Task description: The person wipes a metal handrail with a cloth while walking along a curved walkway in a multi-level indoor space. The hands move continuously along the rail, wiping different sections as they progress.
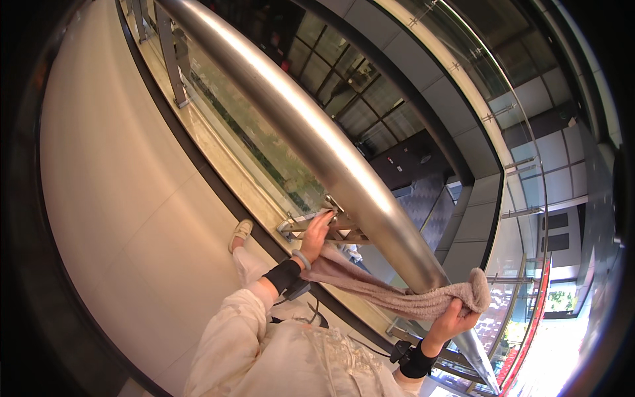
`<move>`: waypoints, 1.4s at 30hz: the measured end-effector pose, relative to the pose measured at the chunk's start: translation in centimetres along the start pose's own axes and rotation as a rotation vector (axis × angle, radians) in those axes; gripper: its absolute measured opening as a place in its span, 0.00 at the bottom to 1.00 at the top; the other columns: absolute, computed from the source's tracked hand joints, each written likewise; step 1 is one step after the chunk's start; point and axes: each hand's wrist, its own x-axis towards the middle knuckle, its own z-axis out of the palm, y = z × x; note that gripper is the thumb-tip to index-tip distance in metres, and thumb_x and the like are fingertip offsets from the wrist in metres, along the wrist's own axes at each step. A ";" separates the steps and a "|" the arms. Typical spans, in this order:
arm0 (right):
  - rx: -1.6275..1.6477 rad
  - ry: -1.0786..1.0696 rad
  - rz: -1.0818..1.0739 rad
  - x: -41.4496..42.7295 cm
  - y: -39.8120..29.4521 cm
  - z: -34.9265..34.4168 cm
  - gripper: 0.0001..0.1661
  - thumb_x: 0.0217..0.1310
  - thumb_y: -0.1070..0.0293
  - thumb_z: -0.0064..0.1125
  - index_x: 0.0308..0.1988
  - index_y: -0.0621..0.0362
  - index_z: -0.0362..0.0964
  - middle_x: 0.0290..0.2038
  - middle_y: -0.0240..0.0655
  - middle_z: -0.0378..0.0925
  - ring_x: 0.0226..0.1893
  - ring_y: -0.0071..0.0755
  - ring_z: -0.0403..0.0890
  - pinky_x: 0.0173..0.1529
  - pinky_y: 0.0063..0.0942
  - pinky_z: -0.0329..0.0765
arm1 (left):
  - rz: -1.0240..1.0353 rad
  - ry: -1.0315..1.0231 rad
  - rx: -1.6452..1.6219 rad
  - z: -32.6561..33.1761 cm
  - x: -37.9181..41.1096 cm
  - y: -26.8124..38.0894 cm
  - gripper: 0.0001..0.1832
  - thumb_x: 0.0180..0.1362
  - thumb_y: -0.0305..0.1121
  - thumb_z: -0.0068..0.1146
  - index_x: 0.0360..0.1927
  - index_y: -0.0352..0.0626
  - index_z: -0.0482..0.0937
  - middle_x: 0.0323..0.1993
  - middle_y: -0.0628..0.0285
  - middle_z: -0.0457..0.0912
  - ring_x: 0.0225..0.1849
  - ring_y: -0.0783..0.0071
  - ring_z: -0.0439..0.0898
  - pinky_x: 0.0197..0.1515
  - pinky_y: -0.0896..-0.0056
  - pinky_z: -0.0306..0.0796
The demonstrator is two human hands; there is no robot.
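Observation:
A pinkish-brown fluffy towel [377, 285] lies across a thick brushed-metal handrail [307, 134], bunched at its right end. My right hand [454, 322] grips that bunched end beside the rail. Under the rail, my left hand [315, 238] reaches towards a metal glass clamp [333, 202], its fingers fairly straight. The towel's other end runs up to my left palm and wrist; whether the fingers hold it is hidden. Black bands [283, 276] wrap both wrists, and a pale ring-shaped bracelet [301, 259] sits above the left one.
Glass panels [248, 124] and metal posts [171, 59] stand below the handrail. A dark strip [198, 164] edges the pale tiled floor [124, 198], where my shoe [241, 233] shows. Beyond the rail is a drop to a lower level, with a curved glass balustrade [526, 134] opposite.

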 end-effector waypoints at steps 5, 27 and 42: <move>0.007 -0.014 -0.012 0.1 -0.1 0.1 0.33 0.49 0.83 0.42 0.59 0.78 0.63 0.60 0.52 0.71 0.60 0.43 0.73 0.66 0.35 0.66 | -0.167 -0.005 0.019 -0.5 -0.9 -6.2 0.18 0.73 0.34 0.40 0.57 0.37 0.76 0.54 0.52 0.77 0.60 0.57 0.73 0.64 0.66 0.64; -0.061 0.019 -0.078 -0.7 -0.2 0.3 0.33 0.50 0.82 0.45 0.60 0.79 0.63 0.59 0.52 0.72 0.51 0.38 0.78 0.53 0.29 0.77 | -0.654 0.256 -0.845 9.1 -2.7 -0.9 0.34 0.74 0.51 0.33 0.72 0.35 0.50 0.72 0.51 0.55 0.69 0.62 0.59 0.69 0.66 0.53; -0.109 -0.072 -0.143 -1.1 0.2 0.0 0.28 0.48 0.78 0.56 0.52 0.76 0.70 0.47 0.49 0.81 0.43 0.39 0.83 0.53 0.32 0.76 | -0.821 0.250 -0.772 6.1 -2.4 1.5 0.18 0.64 0.28 0.43 0.57 0.37 0.68 0.40 0.64 0.72 0.37 0.74 0.70 0.39 0.70 0.67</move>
